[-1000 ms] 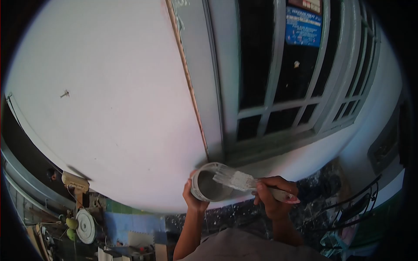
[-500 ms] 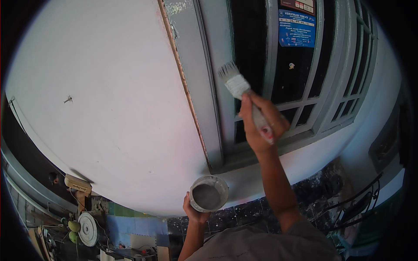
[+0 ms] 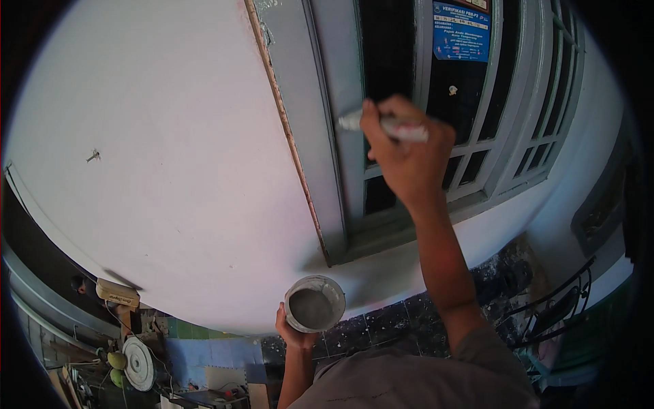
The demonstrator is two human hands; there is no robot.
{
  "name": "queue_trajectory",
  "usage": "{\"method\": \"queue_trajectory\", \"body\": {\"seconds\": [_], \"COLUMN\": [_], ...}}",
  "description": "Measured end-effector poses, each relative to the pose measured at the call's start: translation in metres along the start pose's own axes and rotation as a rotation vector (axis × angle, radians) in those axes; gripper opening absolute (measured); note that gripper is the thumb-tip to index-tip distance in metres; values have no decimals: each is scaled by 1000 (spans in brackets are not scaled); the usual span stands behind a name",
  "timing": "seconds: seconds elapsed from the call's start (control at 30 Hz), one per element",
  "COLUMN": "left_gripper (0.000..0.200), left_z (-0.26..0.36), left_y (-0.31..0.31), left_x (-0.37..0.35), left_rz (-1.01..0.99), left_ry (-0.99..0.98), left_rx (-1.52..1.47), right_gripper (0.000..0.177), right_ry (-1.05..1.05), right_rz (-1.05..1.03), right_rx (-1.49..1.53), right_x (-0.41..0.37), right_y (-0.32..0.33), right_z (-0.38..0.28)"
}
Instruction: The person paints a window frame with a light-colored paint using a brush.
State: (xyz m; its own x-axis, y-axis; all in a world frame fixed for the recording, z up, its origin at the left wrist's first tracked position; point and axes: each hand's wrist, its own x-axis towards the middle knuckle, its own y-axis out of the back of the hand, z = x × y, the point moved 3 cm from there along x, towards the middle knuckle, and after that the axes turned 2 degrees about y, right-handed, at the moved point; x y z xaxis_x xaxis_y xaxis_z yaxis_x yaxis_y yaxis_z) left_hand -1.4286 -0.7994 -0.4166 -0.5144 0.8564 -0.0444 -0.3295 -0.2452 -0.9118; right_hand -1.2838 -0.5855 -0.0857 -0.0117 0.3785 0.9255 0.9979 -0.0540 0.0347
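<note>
Paintbrush [image 3: 353, 122] pokes out leftward from right fingers [image 3: 385, 108].

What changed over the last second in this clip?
The right hand lifted the brush from the paint can up to the grey window frame; the bristles now point left against it. The left hand kept holding the can low, and the right kept its grip on the brush.
</note>
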Motion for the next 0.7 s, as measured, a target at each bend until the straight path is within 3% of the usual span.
{"method": "queue_trajectory", "body": {"seconds": [0.2,0.37,0.53,0.7], "left_gripper": [51,57,57,53], "left_z": [-2,3,7,5], "left_y": [6,17,19,18], "left_x": [-6,-11,-9,-3], "left_rz": [19,24,46,22], "left_ry": [-25,-34,-11,21], "left_rx": [-27,37,56,51], "right_gripper": [10,9,10,9], "right_ry": [331,301,-15,198], "right_rz": [273,169,-84,-86], "right_rx": [21,-73,-82,-67], "right_x": [25,-56,-119,-53], "right_y": [8,0,18,28], "right_z": [-18,8,18,7]}}
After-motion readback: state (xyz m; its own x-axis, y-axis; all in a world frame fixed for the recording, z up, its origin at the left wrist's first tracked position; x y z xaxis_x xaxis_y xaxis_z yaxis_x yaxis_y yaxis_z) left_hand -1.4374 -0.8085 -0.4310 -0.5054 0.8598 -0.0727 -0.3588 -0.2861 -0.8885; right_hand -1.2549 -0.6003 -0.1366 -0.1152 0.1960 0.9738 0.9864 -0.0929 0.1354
